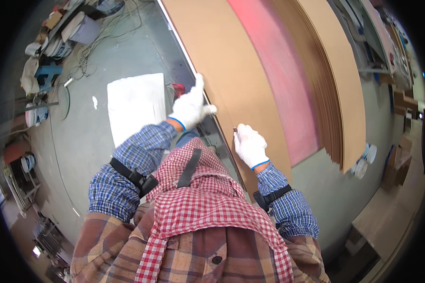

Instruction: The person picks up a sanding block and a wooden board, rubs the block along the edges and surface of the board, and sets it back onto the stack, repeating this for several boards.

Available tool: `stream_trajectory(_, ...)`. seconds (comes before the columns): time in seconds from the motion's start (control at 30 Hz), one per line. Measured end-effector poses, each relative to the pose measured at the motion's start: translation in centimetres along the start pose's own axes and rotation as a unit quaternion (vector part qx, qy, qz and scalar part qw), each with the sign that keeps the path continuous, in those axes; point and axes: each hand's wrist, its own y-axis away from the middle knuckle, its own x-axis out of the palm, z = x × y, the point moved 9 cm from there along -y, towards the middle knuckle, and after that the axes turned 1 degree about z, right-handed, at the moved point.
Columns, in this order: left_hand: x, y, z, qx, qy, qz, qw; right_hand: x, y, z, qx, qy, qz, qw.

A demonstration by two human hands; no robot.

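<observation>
Head view: gloved left hand lies flat on the brown board; right hand is fisted on a small tool, above the grey concrete floor.

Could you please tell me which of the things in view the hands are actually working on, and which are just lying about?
In hand:
- brown board, left hand on its edge
- small dark tool pinched in the right hand

Lying about:
- stack of thin sheets
- white slab on the floor
- cables
- buckets
</observation>
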Motion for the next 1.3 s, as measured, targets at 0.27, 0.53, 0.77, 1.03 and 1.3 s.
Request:
stream_trajectory(0.27, 4.8, 3.7, -2.6, 0.069, 0.026, -0.010, 0.997, -2.2, -11.6, 2.3, -0.030, -0.005, -0.024, 0.999)
stream_trajectory(0.53, 5.1, 7.6, -6.2, 0.065, 0.070, 0.092, 0.991, -6.4, -26.8, 5.1, -0.043, -0.047, 0.012, 0.998)
stream_trajectory(0.77, 7.0, 8.2, -7.4, 0.088, 0.084, 0.106, 0.987, -9.1, -39.8, 6.6, -0.012, -0.031, 0.001, 0.999)
stream_trajectory(1.03, 5.5, 8.8, -7.7, 0.113, 0.149, 0.033, 0.982, -11.4, -51.4, 9.8, -0.005, 0.001, 0.013, 1.000)
stream_trajectory(1.3, 6.5, 6.9, -7.6, 0.063, 0.195, 0.053, 0.977, -11.4, -47.8, 5.9, -0.025, -0.203, -0.144, 0.968)
